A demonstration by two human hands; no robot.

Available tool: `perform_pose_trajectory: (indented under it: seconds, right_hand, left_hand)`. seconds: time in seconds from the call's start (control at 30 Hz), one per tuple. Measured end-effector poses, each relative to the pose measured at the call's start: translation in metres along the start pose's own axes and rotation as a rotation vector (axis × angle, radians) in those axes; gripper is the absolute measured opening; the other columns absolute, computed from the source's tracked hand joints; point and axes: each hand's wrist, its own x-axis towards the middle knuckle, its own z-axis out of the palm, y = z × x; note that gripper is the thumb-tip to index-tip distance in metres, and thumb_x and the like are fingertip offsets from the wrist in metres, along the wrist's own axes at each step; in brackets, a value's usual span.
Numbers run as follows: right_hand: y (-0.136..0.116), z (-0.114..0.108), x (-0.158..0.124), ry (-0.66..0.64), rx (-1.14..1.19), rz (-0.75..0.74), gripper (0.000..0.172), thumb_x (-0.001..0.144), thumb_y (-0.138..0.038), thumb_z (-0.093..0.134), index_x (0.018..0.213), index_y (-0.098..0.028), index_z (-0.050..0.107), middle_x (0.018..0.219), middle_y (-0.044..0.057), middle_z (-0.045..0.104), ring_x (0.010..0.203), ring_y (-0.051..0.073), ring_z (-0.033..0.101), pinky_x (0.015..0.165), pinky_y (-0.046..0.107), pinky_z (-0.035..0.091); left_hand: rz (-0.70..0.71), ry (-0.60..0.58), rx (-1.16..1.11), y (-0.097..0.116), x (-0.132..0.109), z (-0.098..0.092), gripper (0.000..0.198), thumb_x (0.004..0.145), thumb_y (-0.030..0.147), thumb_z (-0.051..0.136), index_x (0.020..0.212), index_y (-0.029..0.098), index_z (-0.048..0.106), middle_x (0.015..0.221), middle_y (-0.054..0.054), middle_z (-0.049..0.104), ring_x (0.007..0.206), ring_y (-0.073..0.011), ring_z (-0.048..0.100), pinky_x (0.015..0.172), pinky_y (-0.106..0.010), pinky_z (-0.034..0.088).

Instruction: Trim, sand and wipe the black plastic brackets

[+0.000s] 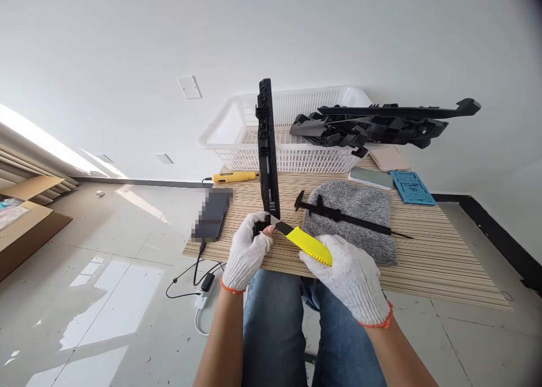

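Note:
My left hand (249, 247), in a white knit glove with an orange cuff, grips the near end of a long black plastic trim part (266, 149). The part points away from me over the table, its ribbed and clipped side showing. A bare thumb tip pokes out of the glove beside it. In my gloved right hand (349, 274) is a utility knife (309, 246) with a yellow handle. Its blade meets the part's near end close to my left thumb; exactly where the edge touches is too small to tell.
A white basket (237, 144) behind holds more black plastic parts (372, 124), jutting out right. On the wooden table (444, 257) lie a grey cloth (347, 198), black caliper (359, 220), yellow tool (235, 177), dark tablet-like device (214, 214), and blue item (411, 187). Cables (197, 268) hang left.

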Motion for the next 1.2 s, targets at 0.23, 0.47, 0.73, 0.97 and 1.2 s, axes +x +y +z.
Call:
perform_pose_trajectory:
  seconds: [0.23,0.47,0.73,0.97,1.2]
  right_hand:
    - [-0.0009,0.0003,0.0,0.001,0.0,0.016,0.063,0.096,-0.074,0.036,0.08,-0.021,0.065,0.062,0.001,0.062,0.048,0.016,0.055,0.05,0.027,0.028]
    - [-0.0006,0.0011,-0.0002,-0.02,0.016,0.029,0.06,0.095,-0.074,0.04,0.082,-0.021,0.067,0.065,0.002,0.063,0.049,0.016,0.055,0.051,0.027,0.028]
    - [-0.0002,0.0009,-0.0012,0.009,0.011,-0.002,0.061,0.096,-0.073,0.04,0.083,-0.02,0.068,0.064,0.002,0.063,0.049,0.015,0.055,0.05,0.027,0.03]
    - [-0.0014,-0.0001,0.001,-0.02,0.031,0.036,0.067,0.095,-0.077,0.034,0.081,-0.021,0.067,0.063,0.002,0.061,0.049,0.016,0.054,0.05,0.027,0.029]
    - [-0.0001,0.0005,0.0005,-0.004,0.065,0.035,0.066,0.094,-0.077,0.037,0.082,-0.02,0.068,0.064,0.003,0.062,0.049,0.015,0.055,0.049,0.026,0.031]
  left_hand:
    - [0.011,-0.075,0.019,0.0068,-0.0021,0.0001,0.032,0.085,0.04,0.069,0.109,0.019,0.067,0.074,0.003,0.058,0.057,-0.0082,0.045,0.056,-0.022,0.041]
    - [-0.004,-0.082,-0.018,0.0011,-0.0012,-0.0009,0.034,0.09,0.042,0.065,0.115,0.02,0.065,0.076,0.002,0.057,0.06,-0.009,0.045,0.056,-0.022,0.04]
    - [-0.002,-0.098,-0.11,0.0031,-0.0012,-0.0007,0.039,0.088,0.05,0.067,0.112,0.02,0.062,0.081,0.001,0.059,0.061,-0.0088,0.047,0.055,-0.022,0.04]
    - [-0.021,-0.192,-0.212,0.0022,-0.0019,-0.0079,0.043,0.087,0.053,0.069,0.111,0.019,0.06,0.071,0.004,0.054,0.055,-0.0071,0.043,0.051,-0.021,0.034]
    - [-0.028,-0.182,-0.215,0.0046,-0.0039,-0.0074,0.037,0.082,0.046,0.074,0.104,0.019,0.061,0.066,0.006,0.051,0.054,-0.007,0.042,0.054,-0.022,0.035]
